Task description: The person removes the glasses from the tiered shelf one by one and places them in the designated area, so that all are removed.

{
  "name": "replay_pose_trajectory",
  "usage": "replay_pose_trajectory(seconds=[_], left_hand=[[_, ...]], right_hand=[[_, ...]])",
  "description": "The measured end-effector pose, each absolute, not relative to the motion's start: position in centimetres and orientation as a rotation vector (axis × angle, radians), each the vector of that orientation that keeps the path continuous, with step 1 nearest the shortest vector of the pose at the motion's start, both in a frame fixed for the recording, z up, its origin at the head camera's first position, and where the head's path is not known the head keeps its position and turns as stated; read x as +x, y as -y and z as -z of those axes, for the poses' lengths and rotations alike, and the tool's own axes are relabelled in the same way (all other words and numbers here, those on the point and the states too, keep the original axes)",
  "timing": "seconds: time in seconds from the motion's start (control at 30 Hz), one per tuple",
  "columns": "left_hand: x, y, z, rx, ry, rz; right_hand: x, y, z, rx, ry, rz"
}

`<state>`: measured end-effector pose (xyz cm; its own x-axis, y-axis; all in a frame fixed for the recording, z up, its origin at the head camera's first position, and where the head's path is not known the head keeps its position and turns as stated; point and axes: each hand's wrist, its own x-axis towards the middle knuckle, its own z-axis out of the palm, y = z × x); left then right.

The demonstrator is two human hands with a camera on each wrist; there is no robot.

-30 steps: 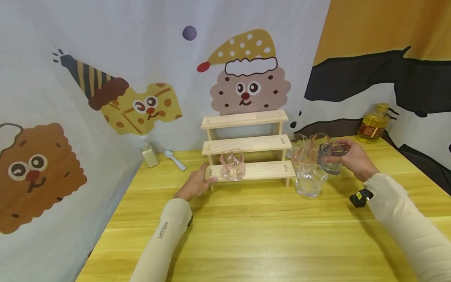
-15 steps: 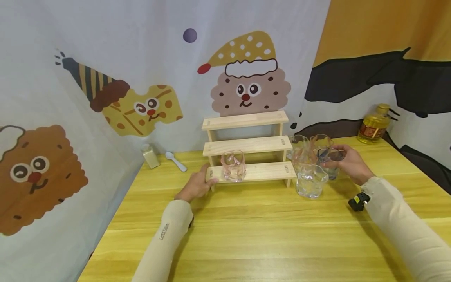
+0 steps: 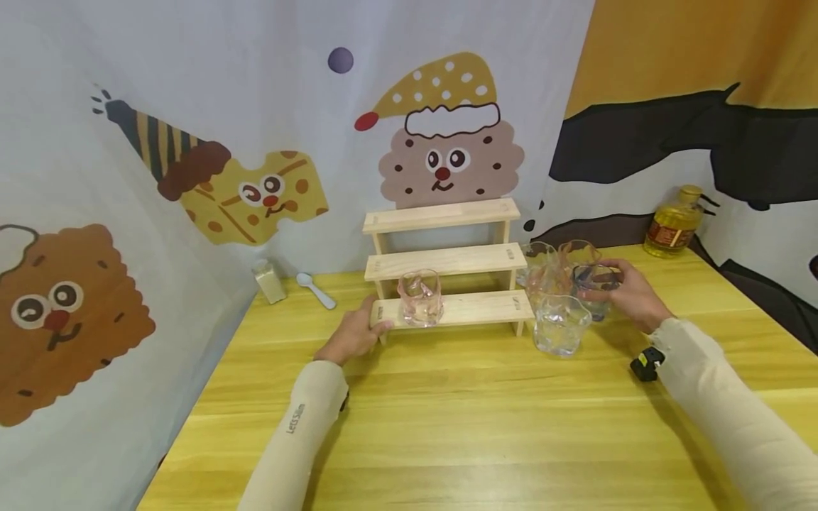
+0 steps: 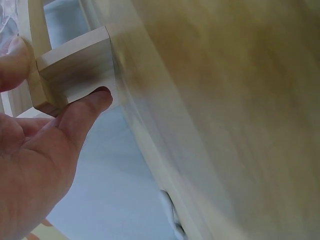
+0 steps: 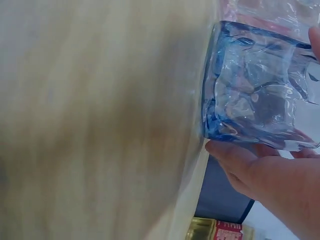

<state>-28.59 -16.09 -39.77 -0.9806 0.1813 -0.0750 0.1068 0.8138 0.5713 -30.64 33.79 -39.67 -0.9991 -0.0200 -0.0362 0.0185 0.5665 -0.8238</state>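
In the head view, my left hand (image 3: pixel 350 333) grips the left end of the lowest board of a three-step wooden display stand (image 3: pixel 476 308). The left wrist view shows the thumb and fingers around the board end (image 4: pixel 47 95). A pinkish glass tumbler (image 3: pixel 421 301) stands on that lowest step, left of its middle. To the right of the stand, my right hand (image 3: pixel 633 297) holds a blue-tinted glass tumbler (image 5: pixel 255 90) between thumb and fingers, its base at the tabletop. Beside it stand a clear tumbler (image 3: pixel 561 328) in front and pink tumblers (image 3: pixel 579 254) behind, partly overlapping.
A bottle of yellow oil (image 3: pixel 672 223) stands at the back right of the wooden table (image 3: pixel 447 426). At the back left are a small jar (image 3: pixel 269 282) and a pale spoon (image 3: pixel 316 291). A printed cloth (image 3: pixel 275 85) hangs close behind the table.
My right hand has shifted slightly left and nearer with the blue tumbler, staying among the other glasses. The left hand keeps its grip, and the stand stays in place.
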Motion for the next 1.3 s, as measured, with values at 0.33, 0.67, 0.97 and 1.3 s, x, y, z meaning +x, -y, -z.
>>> replay_pose_trajectory(seconds=[0.33,0.67,0.97,1.3], left_hand=[[-28.6,16.2,39.8,0.24,-2.871,-0.878],[-28.7,16.3,39.7,0.219,-2.841,-0.883],[-28.9,16.4,39.7,0.24,-2.851,-0.873],[-28.7,16.3,39.6,0.248,-2.852,-0.887]], right_hand=[[-29.2,-32.7,35.8,0.052,-2.933,1.128],[-25.7,-24.3,31.4,-0.216,-3.318,1.17],[-26.7,-15.4,33.9,-0.609,-2.894,1.442],[-28.5,-11.1,36.5,-0.599,-2.665,1.519]])
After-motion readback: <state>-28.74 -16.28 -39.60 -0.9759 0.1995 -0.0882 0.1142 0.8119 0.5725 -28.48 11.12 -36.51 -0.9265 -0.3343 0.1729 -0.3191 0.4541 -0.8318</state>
